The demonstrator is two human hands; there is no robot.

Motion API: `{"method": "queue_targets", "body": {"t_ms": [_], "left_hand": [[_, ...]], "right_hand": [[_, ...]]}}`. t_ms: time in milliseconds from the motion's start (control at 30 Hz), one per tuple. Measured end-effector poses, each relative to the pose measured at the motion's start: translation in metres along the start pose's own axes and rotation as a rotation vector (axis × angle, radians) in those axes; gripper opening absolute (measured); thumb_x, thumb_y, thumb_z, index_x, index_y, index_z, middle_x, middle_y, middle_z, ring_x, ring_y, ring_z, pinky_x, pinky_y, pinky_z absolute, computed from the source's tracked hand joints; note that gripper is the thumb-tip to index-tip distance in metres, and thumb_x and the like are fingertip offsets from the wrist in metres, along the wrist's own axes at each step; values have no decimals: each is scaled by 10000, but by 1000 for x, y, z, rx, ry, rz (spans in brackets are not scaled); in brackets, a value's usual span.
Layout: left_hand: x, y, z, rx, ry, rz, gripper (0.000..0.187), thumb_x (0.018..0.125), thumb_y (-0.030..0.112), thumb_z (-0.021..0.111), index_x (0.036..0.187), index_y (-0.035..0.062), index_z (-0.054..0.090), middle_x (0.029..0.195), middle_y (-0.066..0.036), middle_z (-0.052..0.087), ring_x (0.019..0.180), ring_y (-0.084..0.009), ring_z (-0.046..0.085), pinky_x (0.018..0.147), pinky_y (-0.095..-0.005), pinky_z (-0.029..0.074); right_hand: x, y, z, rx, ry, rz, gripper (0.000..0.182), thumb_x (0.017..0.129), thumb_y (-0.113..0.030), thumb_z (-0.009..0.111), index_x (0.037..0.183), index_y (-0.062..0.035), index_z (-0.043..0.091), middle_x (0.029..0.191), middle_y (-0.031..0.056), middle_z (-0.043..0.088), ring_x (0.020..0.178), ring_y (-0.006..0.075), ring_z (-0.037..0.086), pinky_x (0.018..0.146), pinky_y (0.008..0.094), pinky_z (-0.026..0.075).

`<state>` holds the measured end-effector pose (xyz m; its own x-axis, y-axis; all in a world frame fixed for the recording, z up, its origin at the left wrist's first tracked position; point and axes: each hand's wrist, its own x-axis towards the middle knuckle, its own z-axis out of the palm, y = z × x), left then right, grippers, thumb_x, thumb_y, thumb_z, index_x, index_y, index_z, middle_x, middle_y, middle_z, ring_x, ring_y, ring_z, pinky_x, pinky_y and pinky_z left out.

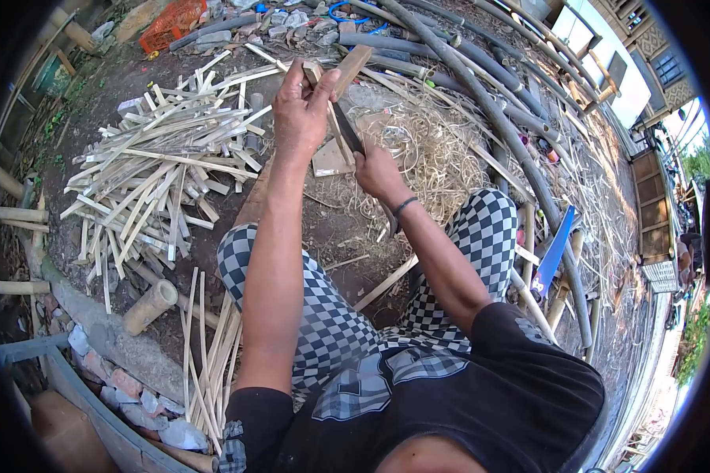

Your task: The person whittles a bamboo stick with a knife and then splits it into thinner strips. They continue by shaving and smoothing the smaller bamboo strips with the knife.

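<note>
Head camera view: you sit over a dirt yard, a slim strip of split bamboo (338,134) held out in front of you beside a dark blade (347,130). Your left hand (300,114) has its fingers closed around the strip's upper end, thumb against one side; whether they also grip the wooden block (355,68) just beyond cannot be told. The fingers of your right hand (380,172) are wrapped around the knife's handle, with the blade pointing up toward the left hand and lying close alongside the strip, though whether the edge touches it is unclear.

The sharpest risk, by this reading, sits between your hands: should the blade catch on a hard node and break free under force, it could run up into the left thumb. A loose pinch might let the narrow strip twist, turning the edge off line and cutting too deep or snapping it. Pulled hard toward your body, the knife could overshoot toward your knees, covered only by checkered trousers (323,315).

Below the strip's lower end lies a pale board (331,160), with curled shavings (442,150) heaped beside it; a foot set on them might slide. Off to your left spreads a tangled pile of cut strips (150,165), while a blue saw (556,248) leans beyond your right knee, where a careless reach could meet its teeth.
</note>
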<state>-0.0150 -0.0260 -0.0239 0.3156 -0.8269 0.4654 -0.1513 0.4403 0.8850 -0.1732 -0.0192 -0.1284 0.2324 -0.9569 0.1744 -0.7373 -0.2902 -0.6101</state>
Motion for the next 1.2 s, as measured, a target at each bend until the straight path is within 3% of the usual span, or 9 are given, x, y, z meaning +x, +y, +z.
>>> {"method": "queue_targets", "body": {"t_ms": [133, 233, 367, 467, 567, 800, 967, 1133, 1200], "left_hand": [[2, 5, 4, -7, 4, 20, 262, 926, 288, 686, 955, 56, 568, 656, 1, 610, 612, -49, 576, 564, -230, 443], [-1, 8, 5, 22, 44, 39, 284, 920, 303, 692, 947, 50, 565, 654, 1, 604, 593, -51, 553, 547, -228, 424], [4, 12, 2, -29, -2, 57, 299, 906, 318, 705, 932, 52, 571, 654, 1, 598, 592, -58, 555, 546, -249, 424], [-2, 6, 18, 274, -16, 286, 318, 890, 319, 722, 959, 36, 595, 663, -24, 612, 601, -103, 540, 579, -293, 432], [-5, 7, 17, 264, 15, 123, 351, 877, 339, 734, 976, 30, 600, 683, -37, 613, 617, -108, 535, 597, -302, 439], [0, 6, -4, 96, 73, 121, 234, 936, 243, 682, 952, 32, 583, 730, -1, 600, 642, -63, 541, 579, -218, 418], [7, 12, -6, -121, 96, 50, 184, 962, 214, 640, 991, 50, 563, 745, -32, 634, 599, -49, 533, 511, -189, 381], [9, 12, -6, -86, 98, 10, 162, 977, 203, 612, 1018, 50, 579, 769, -31, 656, 611, -59, 565, 514, -185, 391], [10, 18, -15, 75, 63, -40, 194, 987, 217, 591, 1068, 42, 604, 848, -47, 687, 726, -78, 615, 589, -215, 442]], "right_hand": [[-7, -65, -49, 181, 90, -47, 209, 951, -165, 513, 1025, 30, 535, 811, 319, 615, 783, 511, 600, 713, 550, 477], [-9, -50, -16, 184, 150, 13, 191, 946, -159, 517, 991, 26, 535, 792, 316, 612, 779, 513, 599, 713, 550, 479], [-7, 24, 37, 117, 10, 114, 189, 923, -149, 546, 978, 32, 546, 825, 330, 611, 830, 514, 598, 746, 566, 469], [-8, -25, 8, 172, 24, 46, 158, 928, -138, 541, 998, 3, 527, 837, 320, 610, 844, 514, 586, 736, 564, 462], [-10, -43, -1, 251, 78, 5, 154, 938, -148, 545, 1015, -22, 501, 839, 301, 611, 834, 515, 576, 697, 550, 454], [-17, -15, 9, 268, 108, 88, 160, 938, -155, 548, 967, 2, 530, 681, 276, 589, 710, 494, 599, 647, 553, 442], [-17, -16, 3, 280, 109, 75, 181, 939, -155, 542, 989, 18, 523, 690, 285, 597, 719, 497, 602, 665, 558, 451], [-19, -6, 8, 259, 94, 105, 195, 940, -154, 534, 1005, 29, 514, 737, 299, 616, 743, 505, 604, 698, 571, 463], [-22, -2, 14, 233, 38, 135, 180, 935, -164, 556, 948, 13, 528, 792, 280, 622, 772, 482, 605, 689, 540, 464]]}}
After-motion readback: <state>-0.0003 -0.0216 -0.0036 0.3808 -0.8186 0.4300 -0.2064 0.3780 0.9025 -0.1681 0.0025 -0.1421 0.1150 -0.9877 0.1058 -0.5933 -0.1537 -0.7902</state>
